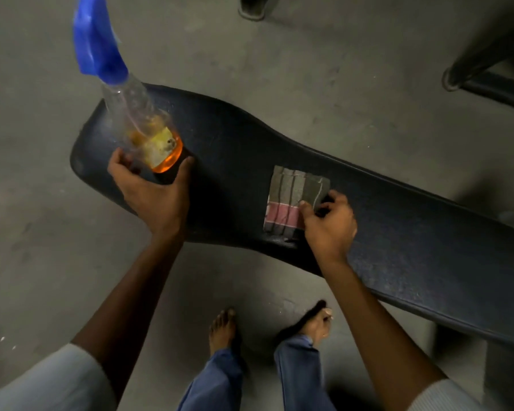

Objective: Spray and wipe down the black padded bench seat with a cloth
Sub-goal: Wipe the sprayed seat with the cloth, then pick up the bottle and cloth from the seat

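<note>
The black padded bench seat (383, 221) runs from the middle left to the lower right. A clear spray bottle (143, 129) with a blue trigger head and orange liquid stands at the seat's left end. My left hand (153, 188) curls around the bottle's base, thumb and fingers on either side. A folded striped cloth (291, 197), grey with a pink band, lies flat on the middle of the seat. My right hand (328, 223) pinches the cloth's right edge with its fingertips.
Grey concrete floor surrounds the bench. My two feet (223, 327) stand just in front of the seat. A dark metal frame leg (469, 75) sits at the upper right, and another dark foot (251, 8) at the top edge.
</note>
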The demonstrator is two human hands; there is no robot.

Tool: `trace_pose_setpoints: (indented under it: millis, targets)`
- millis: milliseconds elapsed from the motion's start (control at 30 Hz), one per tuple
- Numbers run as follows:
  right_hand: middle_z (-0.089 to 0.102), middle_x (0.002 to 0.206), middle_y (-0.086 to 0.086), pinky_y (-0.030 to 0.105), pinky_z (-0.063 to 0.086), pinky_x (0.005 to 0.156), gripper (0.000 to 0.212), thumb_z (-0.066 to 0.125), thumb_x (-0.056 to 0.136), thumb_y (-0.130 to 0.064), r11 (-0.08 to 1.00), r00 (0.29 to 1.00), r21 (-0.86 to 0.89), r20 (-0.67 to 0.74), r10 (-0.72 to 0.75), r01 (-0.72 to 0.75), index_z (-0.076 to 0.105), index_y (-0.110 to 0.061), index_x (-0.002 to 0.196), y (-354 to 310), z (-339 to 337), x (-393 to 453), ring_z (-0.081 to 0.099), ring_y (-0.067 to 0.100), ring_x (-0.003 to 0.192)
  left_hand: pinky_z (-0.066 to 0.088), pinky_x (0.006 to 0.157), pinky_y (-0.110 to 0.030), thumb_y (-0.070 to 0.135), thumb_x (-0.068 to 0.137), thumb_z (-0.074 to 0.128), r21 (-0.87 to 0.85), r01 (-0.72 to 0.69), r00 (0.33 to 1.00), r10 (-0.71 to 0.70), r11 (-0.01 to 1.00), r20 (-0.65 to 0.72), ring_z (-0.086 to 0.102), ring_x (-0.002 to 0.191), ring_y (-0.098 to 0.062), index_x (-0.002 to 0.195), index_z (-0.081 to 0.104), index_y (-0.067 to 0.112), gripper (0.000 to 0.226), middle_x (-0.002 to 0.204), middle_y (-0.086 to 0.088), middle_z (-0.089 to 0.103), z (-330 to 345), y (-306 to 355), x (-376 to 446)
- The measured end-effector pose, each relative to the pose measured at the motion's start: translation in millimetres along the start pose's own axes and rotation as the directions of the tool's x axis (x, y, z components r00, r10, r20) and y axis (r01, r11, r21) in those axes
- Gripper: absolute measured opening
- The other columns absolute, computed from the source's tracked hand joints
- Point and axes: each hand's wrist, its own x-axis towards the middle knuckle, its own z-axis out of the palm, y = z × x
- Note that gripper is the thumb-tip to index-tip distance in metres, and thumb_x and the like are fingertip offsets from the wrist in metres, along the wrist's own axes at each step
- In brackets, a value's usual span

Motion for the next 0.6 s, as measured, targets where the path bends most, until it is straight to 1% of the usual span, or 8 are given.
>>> trace_pose_setpoints:
  millis: [67, 167, 233, 300, 367, 433, 500, 600]
  targets:
    - [0.073, 0.097, -0.007, 0.041, 0.061, 0.102, 0.029, 0.084, 0.094, -0.023, 0.986, 0.997, 0.154, 0.051, 0.049, -0.057, 0.075, -0.014, 0.119, 0, -2, 1, 0.074, 0.021, 0.105, 0.049, 0.114, -0.027, 0.05, 0.072, 0.093, -0.032, -0.041, 0.998, 0.043, 0.999, 0.051, 0.058, 0.134, -0.005, 0.149, 0.044, 0.025, 0.095, 0.146, 0.007, 0.059, 2, 1, 9]
    - [0.082, 0.099, -0.005, 0.044, 0.066, 0.093, 0.014, 0.082, 0.093, -0.013, 0.889, 0.989, 0.441, 0.124, 0.077, -0.124, 0.076, -0.02, 0.103, 4, -4, -1, 0.08, 0.015, 0.095, 0.056, 0.101, -0.023, 0.049, 0.079, 0.087, -0.042, -0.034, 0.999, 0.035, 0.999, 0.019, 0.066, 0.117, -0.003, 0.138, 0.058, 0.022, 0.071, 0.132, 0.007, 0.069, 4, 1, 18]
    - [0.084, 0.096, -0.004, 0.037, 0.066, 0.082, 0.019, 0.076, 0.095, -0.002, 0.754, 0.977, 0.629, 0.2, 0.076, -0.188, 0.075, -0.017, 0.108, 4, -8, -5, 0.08, 0.01, 0.086, 0.057, 0.094, -0.019, 0.054, 0.08, 0.084, -0.005, -0.009, 1.0, 0.009, 1.0, 0.003, 0.069, 0.109, -0.007, 0.13, 0.064, 0.021, 0.063, 0.126, 0.003, 0.071, 6, 2, 25]
    - [0.083, 0.1, 0.001, 0.03, 0.066, 0.074, 0.027, 0.07, 0.098, 0.004, 0.593, 0.956, 0.758, 0.283, 0.078, -0.273, 0.07, -0.012, 0.119, 0, -13, -13, 0.081, 0.013, 0.084, 0.05, 0.083, -0.007, 0.054, 0.083, 0.079, 0.06, -0.008, 1.0, 0.006, 0.998, 0.029, 0.068, 0.102, -0.012, 0.109, 0.07, 0.023, 0.041, 0.121, -0.004, 0.07, 9, 3, 33]
    - [0.083, 0.1, 0.003, 0.034, 0.068, 0.079, 0.027, 0.067, 0.099, 0.004, 0.468, 0.937, 0.817, 0.337, 0.087, -0.337, 0.069, -0.014, 0.119, 0, -16, -21, 0.079, 0.018, 0.089, 0.05, 0.083, -0.008, 0.048, 0.088, 0.075, 0.104, -0.03, 0.997, 0.023, 0.994, 0.068, 0.067, 0.101, -0.014, 0.096, 0.072, 0.023, 0.027, 0.117, -0.008, 0.069, 11, 1, 38]
    - [0.083, 0.1, 0.002, 0.043, 0.067, 0.09, 0.024, 0.065, 0.1, 0.001, 0.377, 0.925, 0.845, 0.358, 0.125, -0.378, 0.07, -0.018, 0.113, 3, -18, -28, 0.079, 0.019, 0.09, 0.058, 0.095, -0.027, 0.048, 0.089, 0.075, 0.096, -0.05, 0.993, 0.039, 0.994, 0.11, 0.069, 0.102, -0.015, 0.099, 0.075, 0.022, 0.028, 0.115, -0.005, 0.071, 14, -5, 37]
    - [0.082, 0.105, 0.006, 0.049, 0.063, 0.094, 0.021, 0.065, 0.1, -0.002, 0.293, 0.914, 0.867, 0.363, 0.179, -0.402, 0.07, -0.017, 0.114, 9, -23, -34, 0.079, 0.02, 0.089, 0.061, 0.095, -0.037, 0.051, 0.087, 0.076, 0.075, -0.06, 0.989, 0.049, 0.995, 0.137, 0.07, 0.101, -0.015, 0.102, 0.075, 0.024, 0.03, 0.113, -0.002, 0.072, 19, -5, 25]
    - [0.08, 0.127, 0.015, 0.054, 0.061, 0.105, 0.039, 0.07, 0.099, -0.011, 0.233, 0.909, 0.883, 0.365, 0.202, -0.407, 0.068, -0.01, 0.138, 27, -37, -44, 0.077, 0.029, 0.109, 0.06, 0.094, -0.029, 0.04, 0.087, 0.08, 0.025, -0.092, 0.972, 0.084, 0.995, 0.22, 0.069, 0.1, -0.011, 0.103, 0.073, 0.021, 0.026, 0.112, -0.001, 0.071, 34, -1, -11]
